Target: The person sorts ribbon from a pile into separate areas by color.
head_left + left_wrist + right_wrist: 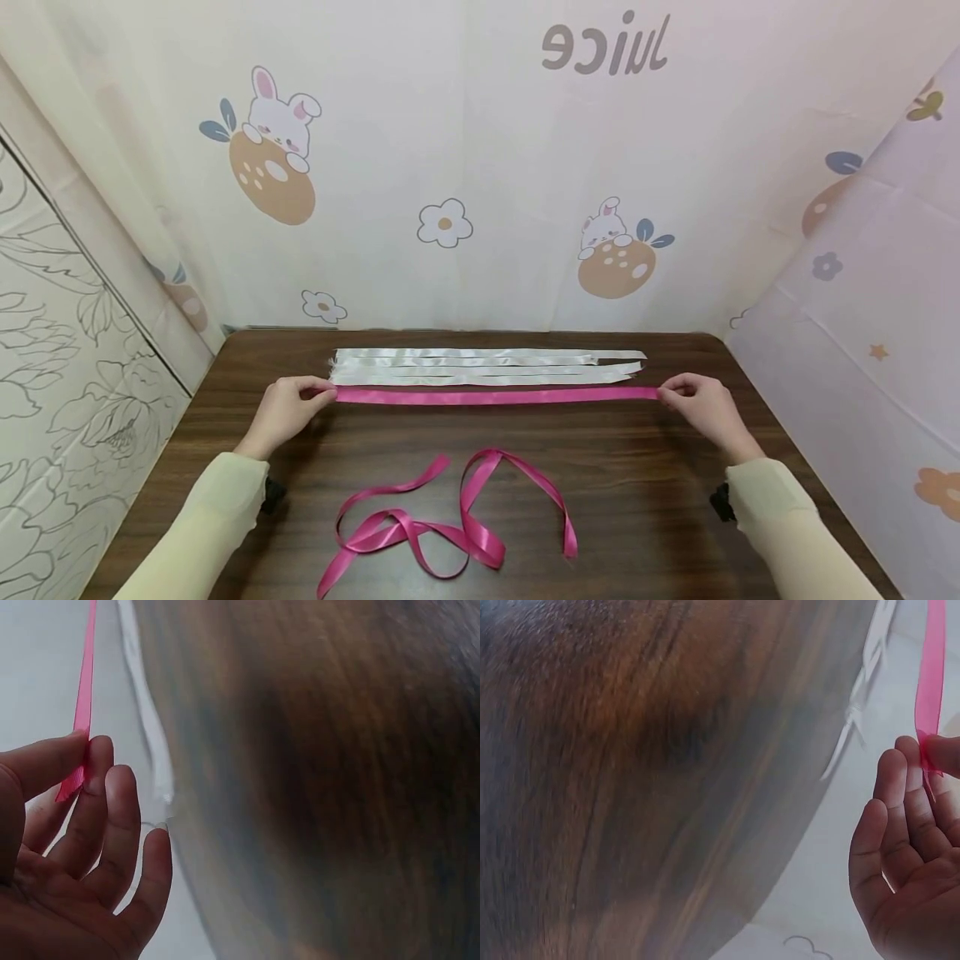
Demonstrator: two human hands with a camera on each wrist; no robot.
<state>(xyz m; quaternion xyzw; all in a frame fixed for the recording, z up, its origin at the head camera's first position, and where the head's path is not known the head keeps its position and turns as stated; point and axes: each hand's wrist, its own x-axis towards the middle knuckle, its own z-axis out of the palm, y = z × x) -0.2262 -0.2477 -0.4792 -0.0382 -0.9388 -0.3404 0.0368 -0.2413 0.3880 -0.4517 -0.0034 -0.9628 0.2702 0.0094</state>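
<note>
A pink satin ribbon point(495, 396) is stretched nearly straight from side to side between the two hands. Its left end is pinched between thumb and fingertips of my left hand point(288, 410); in the left wrist view a short pink tail point(70, 785) pokes out below the thumb. My right hand point(705, 408) pinches the other end, and the right wrist view shows the ribbon point(930, 682) running up from that thumb. Just behind it, several white ribbon strips point(480, 367) lie side by side, with frayed left ends and uneven right ends.
A second, longer pink ribbon point(480, 533) lies in loose loops toward the front of the dark wooden table point(615, 475). Behind the table hangs a pale curtain point(495, 125) printed with rabbits and flowers. More printed fabric point(885, 333) borders the right side.
</note>
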